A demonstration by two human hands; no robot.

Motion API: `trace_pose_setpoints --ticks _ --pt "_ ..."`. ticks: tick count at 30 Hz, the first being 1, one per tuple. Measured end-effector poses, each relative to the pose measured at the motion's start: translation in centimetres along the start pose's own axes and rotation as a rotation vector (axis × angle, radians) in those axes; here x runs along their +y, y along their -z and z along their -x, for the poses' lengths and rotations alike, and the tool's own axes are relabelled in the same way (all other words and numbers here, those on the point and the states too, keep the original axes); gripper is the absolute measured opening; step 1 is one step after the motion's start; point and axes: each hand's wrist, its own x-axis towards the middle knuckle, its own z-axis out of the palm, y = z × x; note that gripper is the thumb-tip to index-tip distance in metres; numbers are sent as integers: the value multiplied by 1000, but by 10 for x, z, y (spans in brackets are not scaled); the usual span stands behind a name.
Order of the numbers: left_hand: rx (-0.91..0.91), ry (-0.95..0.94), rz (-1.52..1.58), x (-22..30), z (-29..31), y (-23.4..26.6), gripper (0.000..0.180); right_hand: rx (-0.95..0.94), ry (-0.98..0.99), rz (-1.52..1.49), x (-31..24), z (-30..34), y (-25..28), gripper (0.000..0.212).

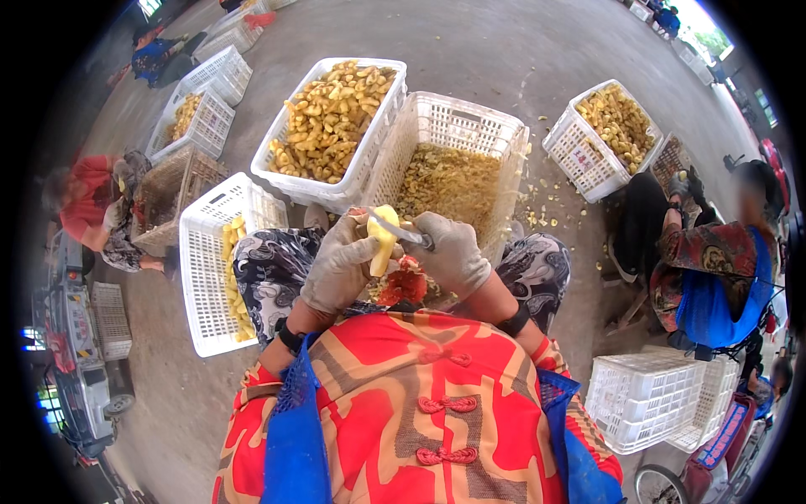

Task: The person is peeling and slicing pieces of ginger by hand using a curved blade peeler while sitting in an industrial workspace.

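In my gloved left hand is a pale yellow, peeled-looking piece of ginger, held upright in front of my chest. My right hand, also gloved, is closed round the dark handle of a knife. Its blade lies across the upper part of the ginger. Just beyond my hands stands a white crate with a layer of yellow-brown peelings inside. A white crate to its left is heaped with brownish ginger. By my left knee, another white crate holds pale peeled pieces.
Peel scraps lie on the concrete floor. To the right, a seated person works near a crate of ginger. At left, a person in red bends by a brown crate. Stacked white crates stand at lower right.
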Motion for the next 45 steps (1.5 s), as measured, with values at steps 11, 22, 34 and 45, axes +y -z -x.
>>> trace_pose_setpoints --ticks 11,22,34,45 --pt "30 46 -136 0 2 6 55 2 61 253 32 1 -14 13" --pt "-29 13 209 -4 2 6 57 68 61 250 15 0 0 17" --pt "-162 44 109 5 5 4 71 176 -504 -94 58 -6 1 20" --pt "11 -126 -223 -5 6 12 62 173 -284 -215 26 5 -3 18"
